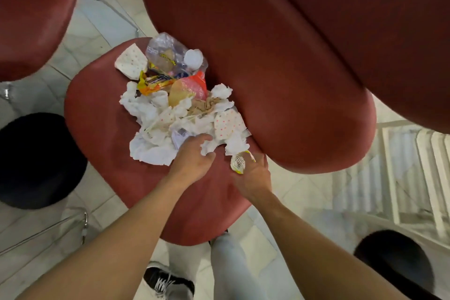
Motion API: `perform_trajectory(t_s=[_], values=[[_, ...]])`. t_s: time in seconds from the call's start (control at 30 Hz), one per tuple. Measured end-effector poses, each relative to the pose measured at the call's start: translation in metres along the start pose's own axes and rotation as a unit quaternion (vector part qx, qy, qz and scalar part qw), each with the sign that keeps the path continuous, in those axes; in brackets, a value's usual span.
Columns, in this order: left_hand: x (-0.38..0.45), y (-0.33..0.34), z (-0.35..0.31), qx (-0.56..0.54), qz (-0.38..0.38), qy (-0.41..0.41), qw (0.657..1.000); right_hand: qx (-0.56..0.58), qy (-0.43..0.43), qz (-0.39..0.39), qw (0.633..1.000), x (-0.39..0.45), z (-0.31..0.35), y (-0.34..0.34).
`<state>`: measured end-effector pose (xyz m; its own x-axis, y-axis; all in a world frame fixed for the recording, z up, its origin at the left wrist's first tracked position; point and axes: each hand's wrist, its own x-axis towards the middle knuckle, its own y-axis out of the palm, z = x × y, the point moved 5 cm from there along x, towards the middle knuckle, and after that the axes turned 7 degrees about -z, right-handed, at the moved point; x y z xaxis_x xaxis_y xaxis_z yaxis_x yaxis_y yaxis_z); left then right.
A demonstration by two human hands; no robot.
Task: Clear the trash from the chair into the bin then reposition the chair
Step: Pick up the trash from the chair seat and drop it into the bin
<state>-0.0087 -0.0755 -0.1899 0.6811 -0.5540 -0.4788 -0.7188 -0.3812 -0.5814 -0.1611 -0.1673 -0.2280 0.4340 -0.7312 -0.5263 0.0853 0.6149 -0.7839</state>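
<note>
Trash (175, 105) heaped mid-seat on chair (102, 114), stretching toward 11 o'clock from left hand (192, 158), fingers curled into tissue; right hand (253, 175) pinching wrapper (238, 162) (bin (36, 161) at 9 o'clock).

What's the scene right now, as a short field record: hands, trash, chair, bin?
left hand: fingers curled into the near edge of the crumpled white napkins
right hand: holds a small white and yellow packet
trash pile: napkins, dotted paper, clear plastic bag, orange wrapper, all on the seat
chair: red padded seat, backrest at right
bin: black round bin on the floor left of the chair
progress: pile not yet cleared
</note>
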Motion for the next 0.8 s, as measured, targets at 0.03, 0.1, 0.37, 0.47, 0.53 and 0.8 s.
perform_trajectory(t_s=[0.03,0.1,0.37,0.47,0.53,0.8], values=[[0.012,0.008,-0.007,0.009,0.004,0.004,1.0,0.003,0.006,0.005,1.0,0.006,-0.004,0.002],[0.035,0.022,-0.018,0.031,0.006,0.019,0.999,0.0,0.016,0.028,0.999,0.018,-0.011,0.007],[0.091,0.059,-0.029,0.173,0.009,0.096,0.98,-0.072,0.002,0.034,0.997,0.04,-0.013,0.026],[0.098,0.07,-0.028,0.238,0.008,0.115,0.964,-0.115,-0.011,0.029,0.993,0.042,-0.015,0.033],[0.103,0.077,-0.028,0.281,0.012,0.123,0.952,-0.13,-0.013,0.029,0.991,0.044,-0.018,0.035],[0.099,0.072,-0.037,0.333,-0.016,0.166,0.928,-0.085,-0.007,0.017,0.996,0.038,-0.023,0.028]])
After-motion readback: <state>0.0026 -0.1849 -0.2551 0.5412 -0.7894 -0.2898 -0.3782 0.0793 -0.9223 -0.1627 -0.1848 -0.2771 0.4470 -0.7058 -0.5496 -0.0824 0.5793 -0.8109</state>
